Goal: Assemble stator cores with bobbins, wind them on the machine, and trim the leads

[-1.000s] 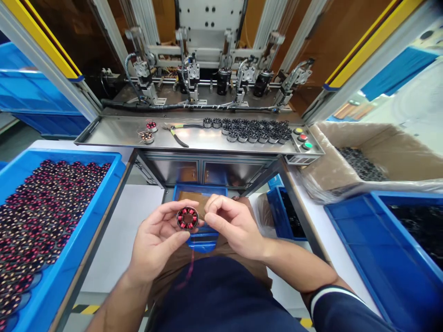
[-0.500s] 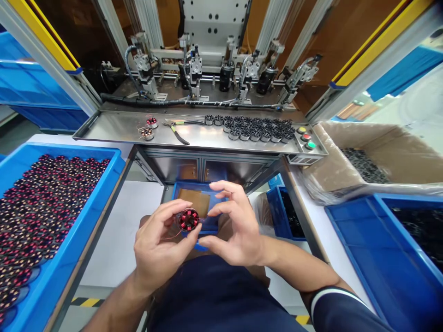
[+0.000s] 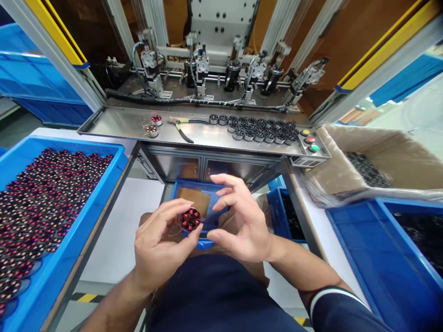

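Between the thumb and fingers of my left hand is a motor stator, a small round core with red windings and a loose wire at its lower left. My right hand is just to the right of it, fingers curved and apart, holding nothing. Below both hands a blue bin with a piece of brown cardboard inside is partly hidden by them. On the metal ledge ahead lie a red-wound stator, a copper-wound stator and pliers with black and green handles.
Several black cores stand in rows on the ledge, beside a button box. A blue tray of wound stators fills the left. At right are a lined carton and a blue crate. Machine clamps stand behind.
My right hand has moved slightly to the right, away from the stator. The left hand keeps its hold on the stator. The camera view has shifted a little.
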The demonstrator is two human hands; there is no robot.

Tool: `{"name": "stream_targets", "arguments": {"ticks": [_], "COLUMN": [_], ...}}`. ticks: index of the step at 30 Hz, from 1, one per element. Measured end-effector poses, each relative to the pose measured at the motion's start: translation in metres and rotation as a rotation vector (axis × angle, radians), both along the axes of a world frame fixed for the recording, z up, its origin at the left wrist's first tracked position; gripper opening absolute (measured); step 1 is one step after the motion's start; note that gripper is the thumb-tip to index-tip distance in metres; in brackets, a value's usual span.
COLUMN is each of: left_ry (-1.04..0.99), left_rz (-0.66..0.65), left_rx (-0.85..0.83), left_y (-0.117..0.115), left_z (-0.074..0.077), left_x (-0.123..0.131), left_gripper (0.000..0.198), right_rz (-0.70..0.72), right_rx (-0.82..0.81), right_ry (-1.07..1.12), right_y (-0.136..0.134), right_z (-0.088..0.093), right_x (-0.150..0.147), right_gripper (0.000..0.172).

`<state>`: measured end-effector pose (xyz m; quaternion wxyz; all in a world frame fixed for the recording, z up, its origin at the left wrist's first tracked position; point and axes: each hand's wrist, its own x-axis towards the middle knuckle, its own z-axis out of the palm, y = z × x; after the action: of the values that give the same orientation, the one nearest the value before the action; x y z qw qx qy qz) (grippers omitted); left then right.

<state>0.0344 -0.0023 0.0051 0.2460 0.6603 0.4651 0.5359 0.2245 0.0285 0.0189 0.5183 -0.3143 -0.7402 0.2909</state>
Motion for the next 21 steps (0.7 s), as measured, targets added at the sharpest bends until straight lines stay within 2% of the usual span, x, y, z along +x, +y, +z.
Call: {"name": "stream_targets", "arguments": {"ticks": [2,4,9,10,13,18,20,21], "left_ry": [0.026,0.051,-0.032,-0.067,-0.197,-0.292,-0.262,-0.229], "left_rz": [0.015,0.023,-0.013,-0.024,-0.047,-0.08,-0.061,-0.043], "left_rx": [-0.025,-0.046,-0.101,-0.123,-0.189,-0.226,-0.172,-0.126], "left_y": [0.0,0.001,0.001,0.001,0.002,0.003,0.003,0.002], "left_z": [0.003,0.005,0.008,0.008,0.009,0.007,0.003,0.002], "left_x": [-0.001,-0.002,0.0,0.0,0.0,0.001,0.002,0.003], "left_gripper": [0.045,0.043,0.04,0.039,0.037,0.039,0.041,0.043], "right_rz": [0.047,0.103,0.284,0.295,0.241,0.215,0.219,0.186], "right_rx": [-0.043,-0.132,-0.403,-0.441,-0.55,-0.769,-0.785,-0.736], "right_ry": [-0.03,-0.053,0.015,0.056,0.215,0.385,0.364,0.341], "right_y": [0.002,0.004,0.007,0.006,-0.002,-0.022,-0.025,-0.025], "right_z": [0.0,0.002,0.006,0.006,-0.002,-0.031,-0.04,-0.042], "right_x": [0.003,0.006,0.005,0.004,-0.001,-0.009,-0.009,-0.008], "right_gripper": [0.043,0.042,0.009,0.008,0.013,0.022,0.025,0.022]}}
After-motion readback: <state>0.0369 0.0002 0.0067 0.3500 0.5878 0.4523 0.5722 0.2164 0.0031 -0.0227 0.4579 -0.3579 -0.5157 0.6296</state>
